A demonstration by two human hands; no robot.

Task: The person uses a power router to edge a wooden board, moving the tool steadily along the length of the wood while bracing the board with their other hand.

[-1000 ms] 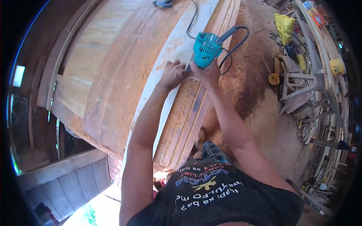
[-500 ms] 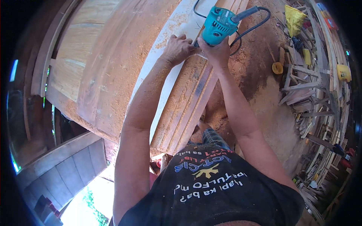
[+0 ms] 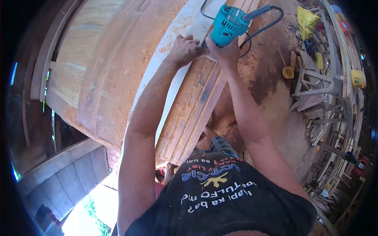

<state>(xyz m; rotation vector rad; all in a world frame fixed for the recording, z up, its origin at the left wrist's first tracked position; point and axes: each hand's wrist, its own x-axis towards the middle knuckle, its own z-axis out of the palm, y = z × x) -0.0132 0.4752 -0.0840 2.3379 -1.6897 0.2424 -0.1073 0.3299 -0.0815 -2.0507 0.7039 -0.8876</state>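
Observation:
A teal corded router rests on a long wooden board with several parallel grooves and sawdust along them. My right hand wraps round the near side of the router, low on its body. Beside it my left hand is closed with curled fingers at the router's base, thumb side toward the tool. What exactly the left fingers grip is partly hidden. Under my left forearm runs a white sheet or panel, sprinkled with sawdust.
Wide wooden panels covered in shavings lie on the left. A black cord loops from the router on the right. Scrap wood is heaped at the right, with a yellow sack and a yellow container.
The router and both hands have shifted very slightly toward the left. The hold looks the same.

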